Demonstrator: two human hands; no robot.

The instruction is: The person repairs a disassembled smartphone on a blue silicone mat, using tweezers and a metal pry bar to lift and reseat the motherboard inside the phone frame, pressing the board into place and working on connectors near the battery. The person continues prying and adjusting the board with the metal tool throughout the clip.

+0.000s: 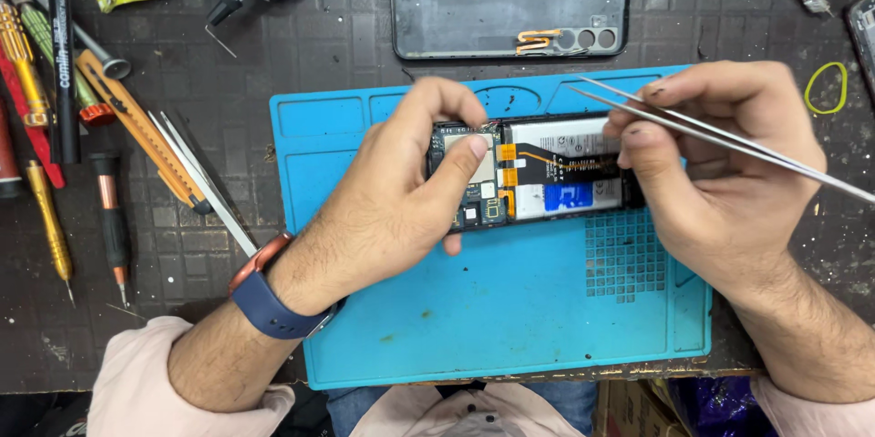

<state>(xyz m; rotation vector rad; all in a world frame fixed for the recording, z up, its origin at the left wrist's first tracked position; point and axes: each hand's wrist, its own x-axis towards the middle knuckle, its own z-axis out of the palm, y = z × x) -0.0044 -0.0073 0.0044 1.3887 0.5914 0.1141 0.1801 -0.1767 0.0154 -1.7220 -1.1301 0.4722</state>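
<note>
On the blue mat [510,328] lies the opened phone [538,173]; my left hand [401,200] pinches its circuit-board end, my right hand [720,164] steadies the other end, its grip closed around tweezers [729,138].

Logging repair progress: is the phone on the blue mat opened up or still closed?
Opened. The phone shows bare circuit board and battery, and its back cover lies apart above the blue mat.

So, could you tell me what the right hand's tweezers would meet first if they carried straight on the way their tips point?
The tweezers in the right hand point left and slightly up. Going straight on, they would probably pass over the opened phone and meet the left hand at its raised fingers, though depth is unclear.
</note>
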